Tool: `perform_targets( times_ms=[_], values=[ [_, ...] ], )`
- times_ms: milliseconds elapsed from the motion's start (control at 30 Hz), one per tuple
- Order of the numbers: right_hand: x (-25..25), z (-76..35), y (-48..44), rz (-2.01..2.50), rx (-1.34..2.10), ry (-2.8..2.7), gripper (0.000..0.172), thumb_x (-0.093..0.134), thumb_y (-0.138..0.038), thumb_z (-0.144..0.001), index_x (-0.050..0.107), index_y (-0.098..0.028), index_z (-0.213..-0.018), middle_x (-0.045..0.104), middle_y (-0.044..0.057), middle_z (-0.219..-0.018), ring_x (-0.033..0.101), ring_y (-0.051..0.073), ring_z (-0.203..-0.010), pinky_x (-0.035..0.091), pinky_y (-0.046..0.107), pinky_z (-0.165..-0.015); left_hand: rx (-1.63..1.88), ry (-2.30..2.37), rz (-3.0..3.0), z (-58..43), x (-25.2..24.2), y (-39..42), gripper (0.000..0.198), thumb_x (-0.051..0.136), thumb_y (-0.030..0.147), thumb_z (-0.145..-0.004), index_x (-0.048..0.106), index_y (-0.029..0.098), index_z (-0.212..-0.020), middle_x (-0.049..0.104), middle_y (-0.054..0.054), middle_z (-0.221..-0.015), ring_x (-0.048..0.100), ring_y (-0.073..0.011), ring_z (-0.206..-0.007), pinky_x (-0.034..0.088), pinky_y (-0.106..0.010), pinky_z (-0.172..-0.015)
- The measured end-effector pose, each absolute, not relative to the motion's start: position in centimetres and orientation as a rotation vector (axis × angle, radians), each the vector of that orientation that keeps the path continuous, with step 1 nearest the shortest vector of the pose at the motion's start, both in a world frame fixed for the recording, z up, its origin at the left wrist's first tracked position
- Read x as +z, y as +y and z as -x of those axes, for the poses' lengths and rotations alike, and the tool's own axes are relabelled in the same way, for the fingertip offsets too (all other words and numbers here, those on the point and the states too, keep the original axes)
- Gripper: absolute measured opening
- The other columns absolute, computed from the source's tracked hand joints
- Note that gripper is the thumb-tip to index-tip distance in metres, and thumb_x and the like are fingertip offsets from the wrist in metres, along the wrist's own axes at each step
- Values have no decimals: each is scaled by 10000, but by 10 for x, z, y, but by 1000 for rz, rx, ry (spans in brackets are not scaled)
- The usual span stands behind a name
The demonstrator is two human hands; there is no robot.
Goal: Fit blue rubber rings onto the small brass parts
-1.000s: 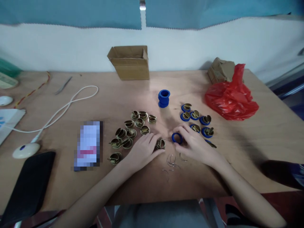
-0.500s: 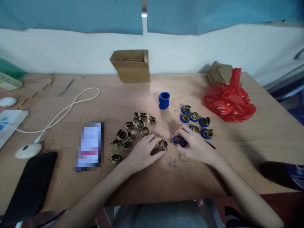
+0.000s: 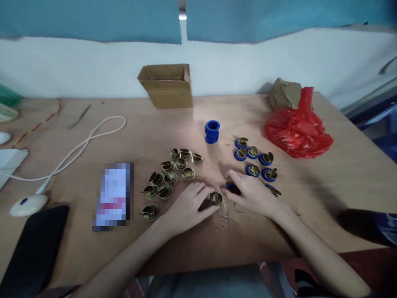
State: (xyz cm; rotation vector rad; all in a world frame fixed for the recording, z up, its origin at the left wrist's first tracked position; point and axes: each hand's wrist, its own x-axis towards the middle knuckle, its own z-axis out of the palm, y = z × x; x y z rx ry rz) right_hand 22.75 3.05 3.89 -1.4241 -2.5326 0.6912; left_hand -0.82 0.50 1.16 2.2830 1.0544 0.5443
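Between the thumb and fingers of my left hand (image 3: 191,207) is a round brass-coloured piece (image 3: 216,198) with a raised flap. My right hand (image 3: 252,193) grips a blue ring (image 3: 233,189) just to the right of it, partly covered by the fingers. Thin wire rings (image 3: 223,212) lie on the table below the two hands. Several brass-coloured pieces (image 3: 170,178) are grouped left of my left hand. Beyond my right hand are several similar pieces seated in blue rings (image 3: 253,170). A stack of blue rings (image 3: 212,132) stands farther back.
On the wooden table (image 3: 173,252) are an open cardboard box (image 3: 170,93), a red plastic bag (image 3: 297,134) by a brown package (image 3: 283,95), a phone (image 3: 112,194), a black case (image 3: 35,248) and a white cable (image 3: 79,147). A dark bottle (image 3: 366,227) lies at right.
The view has shifted slightly. The brass piece in my left hand has moved slightly nearer and is tilted more. My right hand has shifted a little left, still with the blue ring.
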Motion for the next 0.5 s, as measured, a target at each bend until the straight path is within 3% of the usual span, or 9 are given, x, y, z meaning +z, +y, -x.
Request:
perform_targets(
  times_ms=[167, 300, 500],
  values=[
    [34, -228, 31, 1448, 582, -2572, 164, 516, -359, -980, 492, -198, -956, 689, 78, -849, 687, 251, -782, 442, 317, -629, 538, 1066, -2313, 6, 11, 3, 154, 609, 311, -958, 604, 202, -1066, 670, -35, -926, 634, -229, -887, 532, -382, -807],
    [31, -228, 32, 1440, 426, -2530, 202, 514, -397, -987, 517, -196, -958, 684, 86, -851, 664, 247, -770, 441, 321, -619, 573, 1070, -2293, 4, 12, 2, 258, 597, 344, -967, 577, 209, -1185, 686, -44, -952, 656, -238, -916, 542, -392, -816],
    [43, -225, 38, 1422, 106, -2493, 182, 428, -297, -1022, 556, -191, -949, 631, 101, -932, 620, 231, -794, 465, 342, -691, 632, 1097, -2319, 1, 11, 0, 345, 592, 319, -966, 525, 210, -1287, 678, -60, -993, 663, -245, -937, 550, -408, -844]
  ],
)
